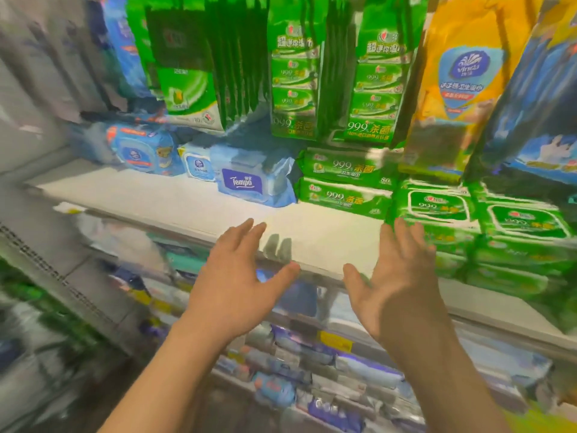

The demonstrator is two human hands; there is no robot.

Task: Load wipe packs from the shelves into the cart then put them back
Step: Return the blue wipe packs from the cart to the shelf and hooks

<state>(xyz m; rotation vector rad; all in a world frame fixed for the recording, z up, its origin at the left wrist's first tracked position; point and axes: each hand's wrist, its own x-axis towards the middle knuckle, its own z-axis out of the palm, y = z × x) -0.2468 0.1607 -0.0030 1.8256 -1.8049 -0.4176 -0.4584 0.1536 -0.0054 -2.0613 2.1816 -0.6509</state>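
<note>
Both of my hands reach toward a white shelf [175, 198] with fingers spread and nothing in them. My left hand [237, 276] hovers at the shelf's front edge, palm facing right. My right hand [396, 273] is level with it, palm facing left, its fingertips close to a stack of green wipe packs [437, 207]. Farther back on the shelf lie a blue Tempo wipe pack [249, 179] and two stacked green 999 packs [346, 182]. The cart is out of view.
More blue packs [140, 151] lie at the shelf's back left. Green hanging packs [293, 73], a yellow bag [459, 89] and a blue bag [537, 104] hang above. Lower shelves [312, 354] hold blurred blue and purple packs.
</note>
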